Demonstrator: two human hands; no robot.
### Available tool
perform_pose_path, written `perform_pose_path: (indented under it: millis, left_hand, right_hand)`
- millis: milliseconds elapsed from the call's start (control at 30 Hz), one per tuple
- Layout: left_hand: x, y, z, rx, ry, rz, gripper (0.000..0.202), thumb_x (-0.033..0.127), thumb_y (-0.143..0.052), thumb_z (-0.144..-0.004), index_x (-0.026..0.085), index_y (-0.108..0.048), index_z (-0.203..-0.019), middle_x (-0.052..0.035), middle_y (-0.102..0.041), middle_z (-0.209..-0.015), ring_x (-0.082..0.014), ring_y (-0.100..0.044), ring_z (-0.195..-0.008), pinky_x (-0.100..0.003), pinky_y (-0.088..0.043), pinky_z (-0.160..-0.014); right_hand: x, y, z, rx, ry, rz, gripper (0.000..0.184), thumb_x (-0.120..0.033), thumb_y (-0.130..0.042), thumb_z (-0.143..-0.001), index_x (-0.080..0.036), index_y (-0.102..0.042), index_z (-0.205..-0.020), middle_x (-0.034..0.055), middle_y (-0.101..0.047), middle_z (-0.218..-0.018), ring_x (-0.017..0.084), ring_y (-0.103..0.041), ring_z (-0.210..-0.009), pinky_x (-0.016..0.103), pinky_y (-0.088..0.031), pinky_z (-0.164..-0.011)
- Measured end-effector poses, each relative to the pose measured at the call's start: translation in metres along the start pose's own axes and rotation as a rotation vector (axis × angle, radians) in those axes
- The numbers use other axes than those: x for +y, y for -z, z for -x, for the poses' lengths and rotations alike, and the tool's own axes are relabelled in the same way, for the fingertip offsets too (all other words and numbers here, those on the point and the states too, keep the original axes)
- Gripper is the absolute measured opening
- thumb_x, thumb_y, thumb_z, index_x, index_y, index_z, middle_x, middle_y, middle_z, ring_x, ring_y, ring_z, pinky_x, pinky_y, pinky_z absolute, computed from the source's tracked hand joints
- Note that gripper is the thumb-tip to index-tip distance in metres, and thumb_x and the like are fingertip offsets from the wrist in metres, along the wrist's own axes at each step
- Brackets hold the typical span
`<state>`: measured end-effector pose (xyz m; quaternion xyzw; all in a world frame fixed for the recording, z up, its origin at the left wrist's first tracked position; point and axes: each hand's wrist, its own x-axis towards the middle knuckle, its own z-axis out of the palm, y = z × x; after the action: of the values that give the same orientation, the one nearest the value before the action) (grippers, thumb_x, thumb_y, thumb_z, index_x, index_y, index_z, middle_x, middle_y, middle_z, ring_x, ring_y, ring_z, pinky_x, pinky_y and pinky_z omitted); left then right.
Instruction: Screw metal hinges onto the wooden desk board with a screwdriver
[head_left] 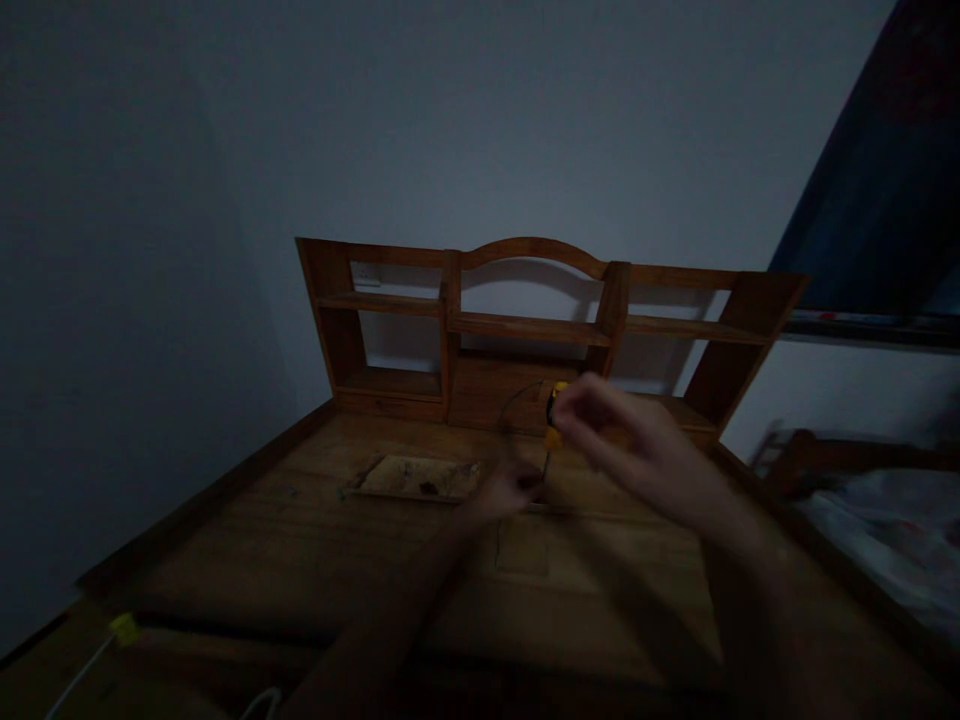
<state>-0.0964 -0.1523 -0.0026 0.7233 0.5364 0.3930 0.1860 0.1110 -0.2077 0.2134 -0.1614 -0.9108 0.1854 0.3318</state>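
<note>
A screwdriver (553, 438) with a yellow and black handle stands nearly upright in front of the shelf unit, its thin shaft pointing down. My right hand (611, 425) is closed at the handle, thumb and finger pinching its side. Lower and to the left, my left hand (511, 492) has its fingers drawn together around the shaft's lower end. Whatever they pinch there is hidden and blurred. A thin dark wire (517, 395) curves beside the screwdriver. Left of my left hand lies a pale rectangular patch (420, 477) with dark stains, on the wooden board (300, 520).
A wooden shelf unit (532, 325) with an arched top stands against the wall. A yellow block (124, 628) with a white cord is at lower left. Pale plastic bags (885, 540) lie at right, below a dark curtain (877, 180). The room is dim.
</note>
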Motion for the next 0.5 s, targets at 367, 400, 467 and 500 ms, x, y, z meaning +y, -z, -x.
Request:
perform_pose_path:
  millis: [367,400,467,500]
  left_hand:
    - [0.002,0.003,0.000,-0.039,0.002,0.028,0.035,0.043,-0.061,-0.091,0.012,-0.071,-0.077,-0.0024,-0.065,-0.074,-0.0113,-0.055,-0.066,-0.020,-0.039,-0.062]
    - [0.003,0.003,0.000,-0.035,-0.004,0.029,0.034,0.042,-0.061,-0.091,0.012,-0.071,-0.078,-0.0026,-0.066,-0.075,-0.0114,-0.056,-0.067,-0.021,-0.040,-0.062]
    - [0.006,0.004,0.000,-0.032,-0.009,0.026,0.032,0.040,-0.061,-0.091,0.013,-0.072,-0.078,-0.0027,-0.067,-0.076,-0.0115,-0.057,-0.068,-0.020,-0.040,-0.062]
    - [0.008,0.005,0.000,-0.034,-0.009,0.020,0.032,0.040,-0.061,-0.091,0.013,-0.072,-0.078,-0.0027,-0.067,-0.076,-0.0116,-0.057,-0.068,-0.020,-0.040,-0.062]
  right_hand:
    - [0.079,-0.010,-0.038,-0.148,-0.065,0.344,0.048,-0.013,-0.045,-0.093,-0.026,-0.051,-0.139,0.0086,-0.060,-0.132,0.023,-0.058,-0.119,0.036,-0.044,-0.100]
    - [0.080,-0.012,-0.038,-0.165,-0.074,0.335,0.049,-0.011,-0.045,-0.091,-0.026,-0.052,-0.137,0.0081,-0.062,-0.128,0.023,-0.060,-0.115,0.035,-0.045,-0.097]
    - [0.081,-0.012,-0.039,-0.179,-0.067,0.316,0.047,-0.008,-0.045,-0.090,-0.026,-0.055,-0.133,0.0073,-0.065,-0.120,0.022,-0.062,-0.110,0.033,-0.045,-0.093]
    - [0.081,-0.011,-0.039,-0.175,-0.056,0.311,0.045,-0.008,-0.046,-0.091,-0.026,-0.056,-0.131,0.0070,-0.067,-0.117,0.022,-0.062,-0.108,0.032,-0.045,-0.092]
